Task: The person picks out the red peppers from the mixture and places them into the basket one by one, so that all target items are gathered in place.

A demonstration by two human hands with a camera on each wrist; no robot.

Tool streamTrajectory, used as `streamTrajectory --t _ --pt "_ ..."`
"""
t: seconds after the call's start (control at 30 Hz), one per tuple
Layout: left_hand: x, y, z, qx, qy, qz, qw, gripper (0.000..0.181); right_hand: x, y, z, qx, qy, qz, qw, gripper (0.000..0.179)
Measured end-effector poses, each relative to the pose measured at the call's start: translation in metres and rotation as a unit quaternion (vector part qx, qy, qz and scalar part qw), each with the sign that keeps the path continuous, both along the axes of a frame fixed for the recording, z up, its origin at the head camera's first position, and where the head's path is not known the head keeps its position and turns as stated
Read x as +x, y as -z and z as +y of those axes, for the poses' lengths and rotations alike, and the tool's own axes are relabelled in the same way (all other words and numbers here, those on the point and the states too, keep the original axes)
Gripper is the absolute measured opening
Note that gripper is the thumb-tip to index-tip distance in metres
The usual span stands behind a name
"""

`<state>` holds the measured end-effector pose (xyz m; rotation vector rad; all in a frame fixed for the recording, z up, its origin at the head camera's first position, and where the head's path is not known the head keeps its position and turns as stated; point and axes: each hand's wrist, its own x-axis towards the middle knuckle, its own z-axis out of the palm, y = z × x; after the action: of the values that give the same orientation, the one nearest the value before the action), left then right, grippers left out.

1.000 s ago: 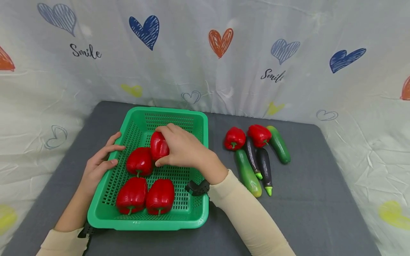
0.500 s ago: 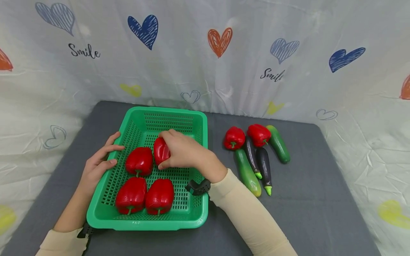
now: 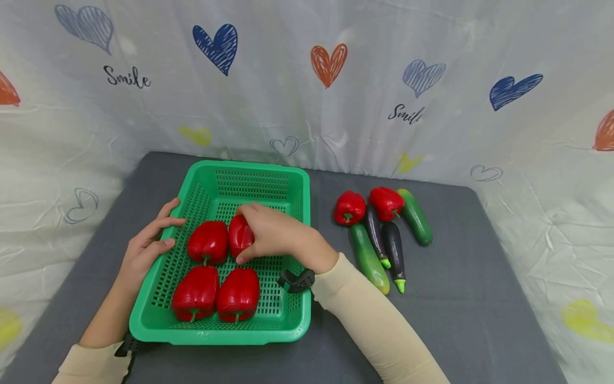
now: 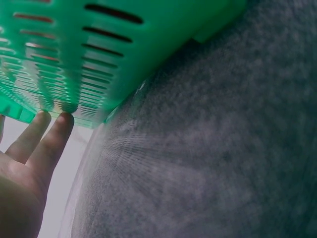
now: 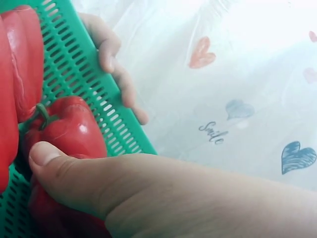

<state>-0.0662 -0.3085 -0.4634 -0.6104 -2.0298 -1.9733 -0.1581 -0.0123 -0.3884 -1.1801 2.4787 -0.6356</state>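
My right hand (image 3: 273, 232) grips a red bell pepper (image 3: 240, 234) inside the green basket (image 3: 220, 337), thumb on the near side and fingers over the far side. Part of that pepper (image 5: 62, 213) shows beneath the thumb in the right wrist view. Just left of it sits another red bell pepper (image 3: 208, 242). Two more, a left pepper (image 3: 195, 293) and a right pepper (image 3: 238, 295), lie side by side nearer the front, stems forward. At the basket's left rim rests my left hand (image 3: 144, 250), its fingers fairly straight; two fingertips touch the perforated outer wall in the left wrist view.
Right of the basket, two red bell peppers (image 3: 349, 208) lie on the grey table (image 3: 460, 277). Beside them are two dark eggplants (image 3: 394, 250) with green stems and two green cucumber-like vegetables (image 3: 369, 258). A white curtain (image 3: 288, 96) printed with hearts hangs behind.
My right hand has moved slightly toward me and lower in the basket with the held bell pepper, which now sits beside the left one. The left hand stays at the rim.
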Motion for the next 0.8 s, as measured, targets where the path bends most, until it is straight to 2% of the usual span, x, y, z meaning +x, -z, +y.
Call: streamTrajectory --t 0.23,0.43,0.6,0.8 --pt "-0.001 -0.0014 0.0009 0.003 0.012 0.014 0.9998 0.038 -0.001 0.0015 0.0012 -0.016 -0.016 -0.019 0.9996 0.085" --pt "-0.0016 0.0007 -0.0005 -0.004 0.0 -0.001 1.0 0.035 -0.0033 0.0039 0.0037 -0.04 -0.021 -0.04 0.9982 0.074" --pt "-0.002 0.0011 -0.0008 -0.004 -0.005 -0.006 1.0 0.035 -0.0055 0.0045 0.0032 -0.046 -0.029 -0.032 0.9981 0.062" --pt "-0.0013 0.0016 -0.0006 0.006 -0.004 -0.002 1.0 0.036 -0.0057 0.0047 0.0015 -0.036 -0.027 -0.028 0.9986 0.058"
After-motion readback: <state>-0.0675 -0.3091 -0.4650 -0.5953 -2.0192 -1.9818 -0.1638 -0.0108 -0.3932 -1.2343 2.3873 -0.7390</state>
